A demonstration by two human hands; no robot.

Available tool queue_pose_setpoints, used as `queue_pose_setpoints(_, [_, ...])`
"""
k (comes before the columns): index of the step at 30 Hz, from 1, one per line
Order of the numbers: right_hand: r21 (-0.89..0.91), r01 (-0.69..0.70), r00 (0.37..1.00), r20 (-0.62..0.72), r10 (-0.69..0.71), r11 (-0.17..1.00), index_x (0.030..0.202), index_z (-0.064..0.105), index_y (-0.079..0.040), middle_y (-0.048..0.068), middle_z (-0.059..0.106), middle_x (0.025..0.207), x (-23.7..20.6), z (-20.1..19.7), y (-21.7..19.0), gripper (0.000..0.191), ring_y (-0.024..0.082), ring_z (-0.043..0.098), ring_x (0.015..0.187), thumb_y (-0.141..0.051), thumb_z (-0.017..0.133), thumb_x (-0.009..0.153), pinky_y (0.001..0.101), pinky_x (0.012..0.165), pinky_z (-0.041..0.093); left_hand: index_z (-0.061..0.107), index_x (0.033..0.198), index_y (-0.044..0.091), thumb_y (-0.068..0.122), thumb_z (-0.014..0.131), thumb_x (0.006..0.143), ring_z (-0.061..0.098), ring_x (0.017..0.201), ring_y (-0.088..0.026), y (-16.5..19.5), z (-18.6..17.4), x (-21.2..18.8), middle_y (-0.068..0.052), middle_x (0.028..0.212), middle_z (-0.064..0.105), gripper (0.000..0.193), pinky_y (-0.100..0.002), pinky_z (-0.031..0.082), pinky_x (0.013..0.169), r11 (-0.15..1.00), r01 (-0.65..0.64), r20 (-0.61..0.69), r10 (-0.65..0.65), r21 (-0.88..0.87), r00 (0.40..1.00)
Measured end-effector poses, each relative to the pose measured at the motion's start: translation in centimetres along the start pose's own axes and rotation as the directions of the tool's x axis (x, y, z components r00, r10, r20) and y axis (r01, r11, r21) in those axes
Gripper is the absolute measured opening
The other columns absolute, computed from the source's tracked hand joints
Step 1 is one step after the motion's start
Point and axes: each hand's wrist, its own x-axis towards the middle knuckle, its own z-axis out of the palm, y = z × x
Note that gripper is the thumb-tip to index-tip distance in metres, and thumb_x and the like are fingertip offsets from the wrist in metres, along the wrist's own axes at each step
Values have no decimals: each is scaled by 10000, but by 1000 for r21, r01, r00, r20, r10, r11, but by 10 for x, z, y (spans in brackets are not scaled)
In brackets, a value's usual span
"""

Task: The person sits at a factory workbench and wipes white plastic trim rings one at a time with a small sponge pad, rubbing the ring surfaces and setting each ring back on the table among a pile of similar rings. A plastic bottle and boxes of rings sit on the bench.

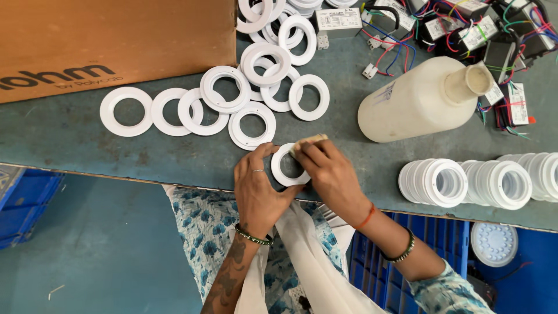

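Head view: a white ring (289, 165) is held flat at the tabletop (70, 136) near edge, pinched by the left hand (258, 189) on its left rim, while the right hand (328, 174), closed on a tan pad (308, 140), is pressed against its upper right rim

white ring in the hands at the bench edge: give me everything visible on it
The white ring is a flat, round bezel with a wide circular opening, apparently smooth plastic. It lies flat on the grey-blue bench top near the front edge, apart from the loose rings behind it. The left hand steadies its left rim with thumb and fingers. The right hand covers its right side, pressing a small tan block at its upper rim.
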Motion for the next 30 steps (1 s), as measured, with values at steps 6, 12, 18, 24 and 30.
queue_pose_setpoints(6, [-40, -83, 996, 24, 84, 996, 1113, 737, 21, 79, 677, 1153, -24, -18, -9, 403, 261, 635, 1045, 44, 641, 722, 357, 890, 564, 510, 1310, 76, 279, 967, 572, 576, 1203, -305, 2, -2, 0, -50, 1270, 670, 892, -452, 404, 1051, 1000, -13, -7, 12, -24, 1000])
queue_pose_setpoints(12, [14, 17, 1000, 0, -17, 1000, 1120, 742, 7, 77, 672, 1151, 3, -5, 3, 390, 272, 631, 1083, 2, 661, 740, 357, 903, 558, 525, 1294, 92, 280, 975, 579, 573, 1199, -313, -1, -3, 0, -60, 1253, 666, 865, -463, 395, 1053, 999, -40, 5, 40, 1, 999])
queue_pose_setpoints(18, [32, 79, 997, 25, -80, 996, 1141, 736, 13, 77, 662, 1154, 3, -13, 5, 389, 276, 624, 1105, -35, 669, 760, 356, 928, 557, 519, 1289, 89, 264, 954, 580, 569, 1217, -311, -3, -7, 0, -40, 1297, 681, 850, -447, 394, 1069, 997, -54, 22, 55, -50, 998])
queue_pose_setpoints(24, [19, 6, 1000, 10, -7, 1000, 1109, 755, -15, 59, 674, 1140, -18, -15, 1, 428, 262, 635, 1098, 54, 649, 700, 349, 914, 572, 516, 1346, 99, 264, 955, 604, 576, 1226, -296, -6, -15, 7, -58, 1303, 676, 877, -458, 373, 1069, 995, -93, 136, 95, -21, 986])
queue_pose_setpoints(30, [34, -45, 999, -12, 46, 998, 1117, 749, -11, 57, 670, 1131, -24, -8, -4, 389, 266, 628, 1069, 22, 684, 735, 353, 889, 569, 497, 1357, 70, 346, 942, 587, 556, 1205, -342, 3, -5, 1, -164, 1297, 615, 932, -482, 372, 1044, 978, -201, -18, 202, 63, 979])
